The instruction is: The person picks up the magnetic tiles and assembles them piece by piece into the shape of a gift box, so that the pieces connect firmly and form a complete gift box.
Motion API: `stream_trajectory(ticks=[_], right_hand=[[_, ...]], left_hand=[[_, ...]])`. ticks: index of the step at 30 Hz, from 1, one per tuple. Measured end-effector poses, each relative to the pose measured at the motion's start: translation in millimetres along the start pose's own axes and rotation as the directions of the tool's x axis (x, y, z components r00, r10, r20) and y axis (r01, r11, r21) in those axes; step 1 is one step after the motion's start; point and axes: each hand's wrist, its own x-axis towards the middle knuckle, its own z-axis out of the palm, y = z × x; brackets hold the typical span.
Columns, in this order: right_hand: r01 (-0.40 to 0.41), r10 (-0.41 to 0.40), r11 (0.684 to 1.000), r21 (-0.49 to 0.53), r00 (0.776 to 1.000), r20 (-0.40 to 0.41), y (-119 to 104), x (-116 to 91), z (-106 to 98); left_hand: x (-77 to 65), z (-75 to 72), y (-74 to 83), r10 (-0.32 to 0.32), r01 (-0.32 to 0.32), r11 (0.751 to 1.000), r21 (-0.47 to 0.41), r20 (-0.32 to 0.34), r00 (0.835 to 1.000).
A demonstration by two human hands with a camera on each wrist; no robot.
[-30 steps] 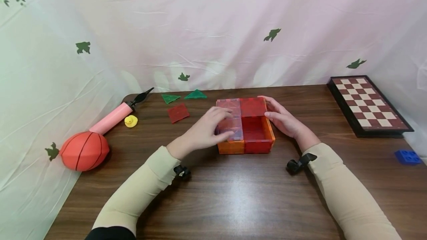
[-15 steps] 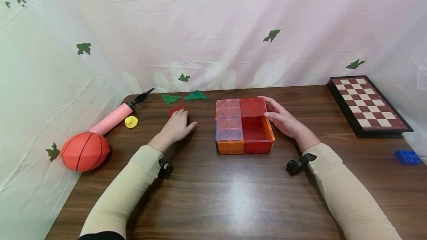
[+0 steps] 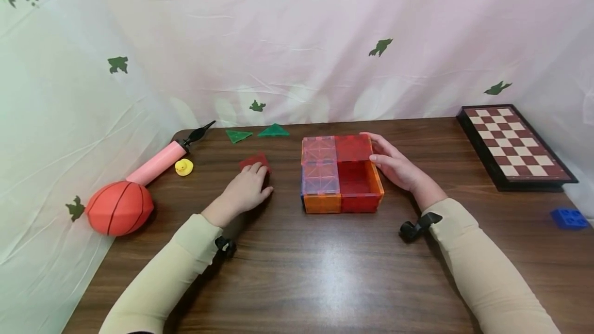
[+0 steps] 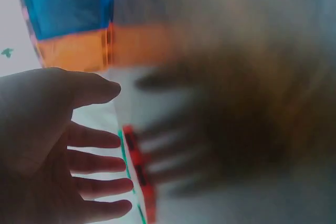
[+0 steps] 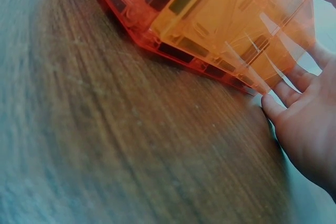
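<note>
Nearest on the brown wooden table (image 3: 334, 267), the two forearms reach forward in beige sleeves (image 3: 153, 272). At the right side lies a blue plastic block with studs (image 3: 570, 218), and at the left a red ball with black lines (image 3: 119, 209), with a pink pump with black nozzle (image 3: 156, 163) behind it.

In the middle stands a low box of translucent coloured panels (image 3: 341, 203). Two purple panels (image 3: 321, 177) cover its left half and a red panel (image 3: 353, 148) covers the far right quarter; the near right quarter is uncovered. The right hand (image 3: 396, 169) stays at the far right corner, its fingers resting against the wall without clenching, so the box seems steadied.

The left hand (image 3: 243, 189) is what changes: it is no longer above the box but at the flat red square tile (image 3: 254, 160), left of the box. Its fingers are rather straight and touch the tile, not grasping it. The tile itself now lies slightly closer to the person and to the box, so I judge that the work is at the stage of sliding this loose piece.

A yellow toy duck (image 3: 184, 167) sits left of the tile. Farther, there are a black-framed chessboard (image 3: 517, 146) at right and two green triangular tiles (image 3: 274, 130), before the pale cloth (image 3: 287, 55).
</note>
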Motion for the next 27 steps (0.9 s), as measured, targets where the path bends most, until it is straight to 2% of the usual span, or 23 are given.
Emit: stream_trajectory(ticks=[3,8,15,19,22,24,27], right_hand=[[-0.005,0.005,1.000,0.001,1.000,-0.002,1.1,-0.1,-0.3],[-0.008,0.008,1.000,0.000,1.000,0.004,3.5,1.0,0.2],[-0.010,0.010,1.000,-0.004,1.000,-0.009,0.9,1.6,-0.1],[-0.010,0.010,1.000,0.000,1.000,-0.003,1.7,1.6,-0.5],[-0.004,0.005,1.000,0.020,1.000,-0.008,1.5,1.7,-0.1],[0.001,0.000,0.999,0.040,1.000,-0.017,1.4,1.9,0.3],[0.006,-0.003,0.997,0.078,0.999,-0.036,0.8,2.8,0.7]], left_hand=[[6.8,-3.5,-12.6,-0.024,0.024,0.999,-0.031,-0.004,1.000],[17.7,-6.8,-33.7,-0.058,0.062,0.993,-0.098,0.049,0.997],[24.4,-7.9,-41.4,-0.054,0.060,0.988,-0.141,0.043,0.998],[25.3,-8.6,-38.7,-0.087,0.086,0.976,-0.198,0.003,0.996],[25.9,-15.0,-30.0,-0.114,0.096,0.963,-0.250,-0.059,0.992],[26.4,-23.0,-20.2,-0.115,0.078,0.956,-0.283,-0.116,0.987],[26.1,-37.3,-0.4,-0.073,0.005,0.948,-0.317,-0.205,0.976]])
